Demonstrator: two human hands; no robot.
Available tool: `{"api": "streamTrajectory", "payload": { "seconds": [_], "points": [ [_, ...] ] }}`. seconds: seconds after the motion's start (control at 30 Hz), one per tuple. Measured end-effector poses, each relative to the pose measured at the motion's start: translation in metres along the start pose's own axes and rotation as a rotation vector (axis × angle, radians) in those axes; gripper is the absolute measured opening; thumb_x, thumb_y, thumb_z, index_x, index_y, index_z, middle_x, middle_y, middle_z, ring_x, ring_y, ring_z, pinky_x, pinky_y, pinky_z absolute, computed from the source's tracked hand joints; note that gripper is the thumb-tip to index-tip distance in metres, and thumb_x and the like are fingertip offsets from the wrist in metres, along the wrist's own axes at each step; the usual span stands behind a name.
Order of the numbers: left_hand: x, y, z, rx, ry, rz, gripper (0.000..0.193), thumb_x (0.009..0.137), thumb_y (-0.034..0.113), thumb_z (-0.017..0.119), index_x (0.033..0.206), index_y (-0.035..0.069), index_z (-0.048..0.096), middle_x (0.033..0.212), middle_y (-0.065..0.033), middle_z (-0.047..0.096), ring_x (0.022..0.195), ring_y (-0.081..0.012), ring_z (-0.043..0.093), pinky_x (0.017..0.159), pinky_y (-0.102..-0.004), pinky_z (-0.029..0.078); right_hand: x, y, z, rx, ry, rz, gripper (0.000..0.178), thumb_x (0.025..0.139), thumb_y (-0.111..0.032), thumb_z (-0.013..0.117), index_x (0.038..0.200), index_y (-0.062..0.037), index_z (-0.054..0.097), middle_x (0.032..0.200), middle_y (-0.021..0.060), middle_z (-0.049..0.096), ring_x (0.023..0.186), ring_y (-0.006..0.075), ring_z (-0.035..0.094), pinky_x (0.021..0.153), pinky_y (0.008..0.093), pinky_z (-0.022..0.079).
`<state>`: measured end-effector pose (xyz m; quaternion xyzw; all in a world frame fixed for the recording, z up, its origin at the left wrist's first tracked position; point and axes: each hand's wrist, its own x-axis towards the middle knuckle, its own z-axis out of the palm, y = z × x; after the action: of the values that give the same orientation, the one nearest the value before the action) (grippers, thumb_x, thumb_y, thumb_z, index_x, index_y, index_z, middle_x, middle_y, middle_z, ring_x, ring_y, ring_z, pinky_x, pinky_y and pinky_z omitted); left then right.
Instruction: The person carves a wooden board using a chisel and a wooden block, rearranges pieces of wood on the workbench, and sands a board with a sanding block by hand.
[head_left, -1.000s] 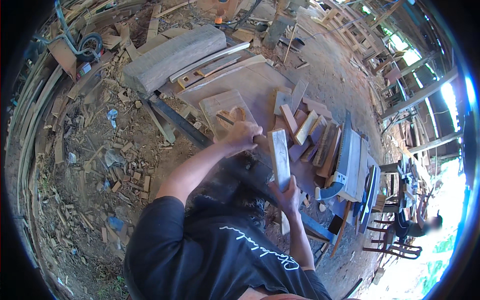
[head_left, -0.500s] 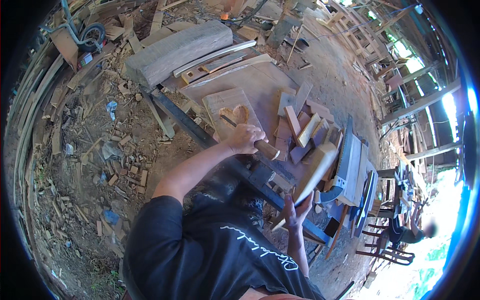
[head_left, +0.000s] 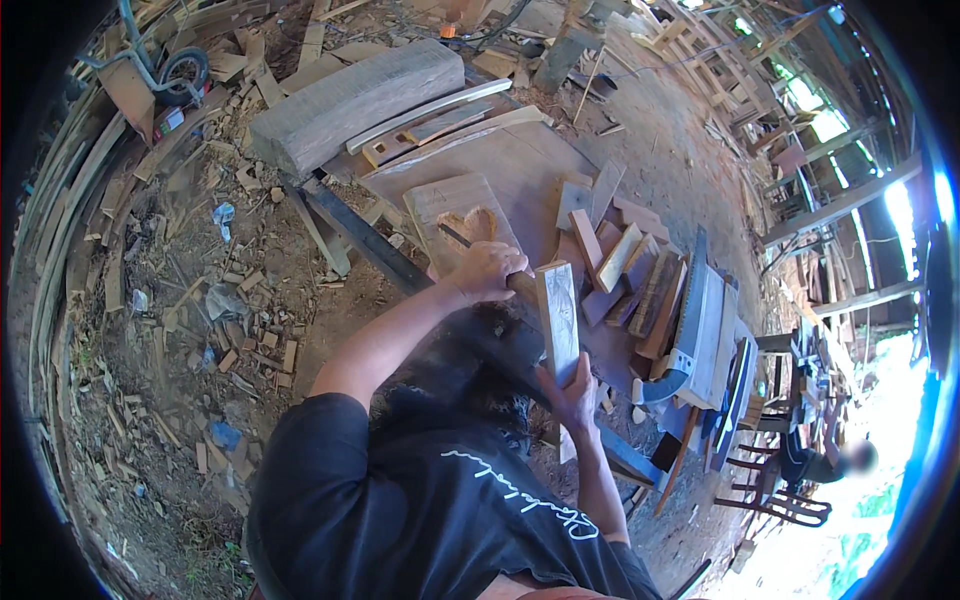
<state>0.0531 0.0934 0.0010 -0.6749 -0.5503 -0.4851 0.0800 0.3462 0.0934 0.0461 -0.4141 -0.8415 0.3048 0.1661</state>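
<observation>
My left hand is closed round the wooden handle of a chisel. The chisel slants, its blade reaching into a rough hollow carved in a flat wooden board on the workbench. My right hand grips a pale rectangular wood block by its lower part. The block's upper end is at the butt of the chisel handle; whether they touch I cannot tell. My left hand hides the middle of the chisel and the board's near edge.
Wood offcuts lie piled right of the board, beside a handsaw. A thick beam and a yellow spirit level lie at the bench's far side. Scraps litter the ground leftward. Another person is at far right near a chair.
My right hand has swung the wood block leftward, from out over the offcuts to the chisel's butt end. My left hand and the chisel have barely shifted.
</observation>
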Motion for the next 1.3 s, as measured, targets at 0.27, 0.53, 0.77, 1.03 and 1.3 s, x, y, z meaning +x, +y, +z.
{"api": "streamTrajectory", "payload": {
  "seconds": [0.27, 0.53, 0.77, 1.03, 1.3],
  "points": [
    [-0.001, -0.001, 0.001, -0.016, -0.09, 0.073, 0.023, 0.063, 0.022, 0.075, 0.08, 0.016, 0.061, 0.073, -0.0015, 0.06, 0.07, -0.023, 0.063, 0.062, -0.0385, 0.049, -0.014, -0.013, -0.018, 0.271, 0.209, 0.02, 0.046, 0.078, -0.025, 0.077, 0.104, 0.0002, 0.049, 0.078, 0.011, 0.063, 0.07, 0.0161, 0.059, 0.066, 0.0324, 0.049],
    [-0.002, -0.008, -0.002, 0.045, -0.059, 0.054, 0.025, 0.061, 0.022, 0.075, 0.078, 0.015, 0.059, 0.07, -0.0015, 0.056, 0.069, -0.0232, 0.061, 0.061, -0.0381, 0.048, -0.028, -0.015, -0.023, 0.356, 0.276, -0.086, 0.06, 0.074, -0.029, 0.078, 0.112, 0.0029, 0.046, 0.086, 0.0088, 0.059, 0.075, 0.0186, 0.055, 0.07, 0.0339, 0.048],
    [0.0, -0.007, -0.002, 0.005, -0.021, -0.024, 0.027, 0.061, 0.023, 0.077, 0.075, 0.014, 0.055, 0.07, -0.0024, 0.055, 0.068, -0.0242, 0.061, 0.061, -0.0386, 0.048, -0.005, -0.014, 0.001, 0.322, 0.3, -0.283, 0.05, 0.076, -0.033, 0.076, 0.104, -0.0011, 0.05, 0.08, 0.0046, 0.055, 0.068, 0.0206, 0.054, 0.062, 0.0359, 0.044],
    [0.002, -0.013, -0.004, 0.031, -0.146, -0.128, 0.031, 0.061, 0.022, 0.077, 0.083, 0.014, 0.057, 0.076, -0.0032, 0.061, 0.075, -0.0254, 0.064, 0.068, -0.0392, 0.051, -0.005, -0.005, -0.008, 0.736, 0.329, -0.244, 0.041, 0.074, -0.023, 0.075, 0.1, -0.0022, 0.052, 0.078, 0.0097, 0.062, 0.067, 0.0185, 0.06, 0.061, 0.0318, 0.048],
    [0.004, -0.009, -0.009, 0.01, -0.151, -0.056, 0.023, 0.063, 0.02, 0.076, 0.075, 0.013, 0.057, 0.07, -0.0039, 0.058, 0.071, -0.0252, 0.063, 0.062, -0.0397, 0.049, 0.003, 0.004, -0.021, 0.369, 0.174, 0.137, 0.04, 0.08, -0.025, 0.075, 0.1, -0.0009, 0.05, 0.075, 0.0085, 0.064, 0.067, 0.0135, 0.06, 0.059, 0.0309, 0.048]
  ]
}}
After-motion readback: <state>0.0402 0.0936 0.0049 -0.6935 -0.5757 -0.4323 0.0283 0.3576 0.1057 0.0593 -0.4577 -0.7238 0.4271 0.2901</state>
